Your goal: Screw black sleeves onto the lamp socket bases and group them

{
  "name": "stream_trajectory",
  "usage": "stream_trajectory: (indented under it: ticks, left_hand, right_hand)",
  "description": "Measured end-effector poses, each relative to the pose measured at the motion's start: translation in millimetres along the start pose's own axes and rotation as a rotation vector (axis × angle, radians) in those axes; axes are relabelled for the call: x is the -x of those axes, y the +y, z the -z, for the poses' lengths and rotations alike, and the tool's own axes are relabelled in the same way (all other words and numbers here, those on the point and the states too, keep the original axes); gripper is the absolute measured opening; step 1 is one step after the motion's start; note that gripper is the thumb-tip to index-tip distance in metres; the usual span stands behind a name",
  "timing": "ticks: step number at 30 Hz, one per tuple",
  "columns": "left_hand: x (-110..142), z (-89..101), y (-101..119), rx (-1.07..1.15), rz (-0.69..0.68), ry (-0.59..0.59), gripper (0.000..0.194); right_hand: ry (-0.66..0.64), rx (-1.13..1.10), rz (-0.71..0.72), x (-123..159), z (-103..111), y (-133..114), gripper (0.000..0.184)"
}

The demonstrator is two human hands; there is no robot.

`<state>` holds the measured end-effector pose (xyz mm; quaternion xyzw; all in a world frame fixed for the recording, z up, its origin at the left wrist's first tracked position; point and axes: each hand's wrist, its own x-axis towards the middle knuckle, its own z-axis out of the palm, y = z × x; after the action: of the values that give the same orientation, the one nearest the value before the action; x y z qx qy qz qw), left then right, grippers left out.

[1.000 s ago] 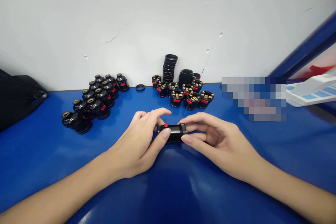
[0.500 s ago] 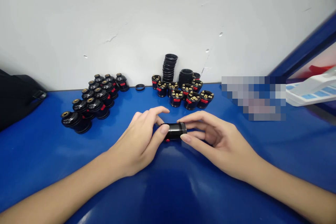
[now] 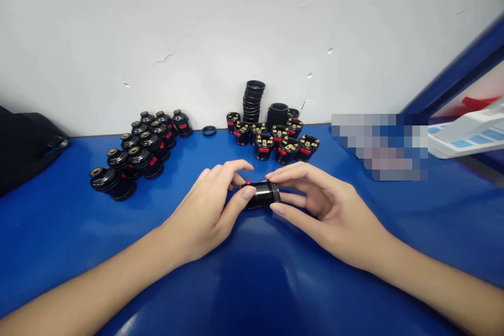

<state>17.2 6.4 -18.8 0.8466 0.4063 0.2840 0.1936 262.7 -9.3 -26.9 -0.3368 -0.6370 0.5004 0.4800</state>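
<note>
A black cylindrical socket part (image 3: 263,195) with a small red tab lies on its side between both hands, just above the blue table (image 3: 252,273). My left hand (image 3: 208,210) pinches its left end with thumb and fingers. Thumb and fingers of my right hand (image 3: 318,205) wrap round its right end. Both hands are closed on it.
Several finished black socket assemblies (image 3: 134,155) stand in rows at the back left. A loose black ring (image 3: 209,130) lies by the wall. Several open socket bases with brass contacts (image 3: 275,142) sit behind the hands, with a stack of black rings (image 3: 252,101) behind them. A black bag (image 3: 27,142) lies at far left.
The part has been turned between my fingers: the red tab went from the top to underneath and back up. My hands have stayed in place.
</note>
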Motion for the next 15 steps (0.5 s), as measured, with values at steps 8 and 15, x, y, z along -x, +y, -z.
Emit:
stream_trajectory:
  ticks: [8,15]
  left_hand:
    - [0.1,-2.1,-9.2,0.064,-0.262,0.171,0.059]
    - [-1.6,4.7,1.8,0.067,-0.038,-0.03,0.027]
  right_hand:
    - [0.009,-0.017,-0.03,1.2,-0.7,-3.1,0.022]
    - [-0.021,-0.015,0.03,2.4,-2.5,-3.0,0.024]
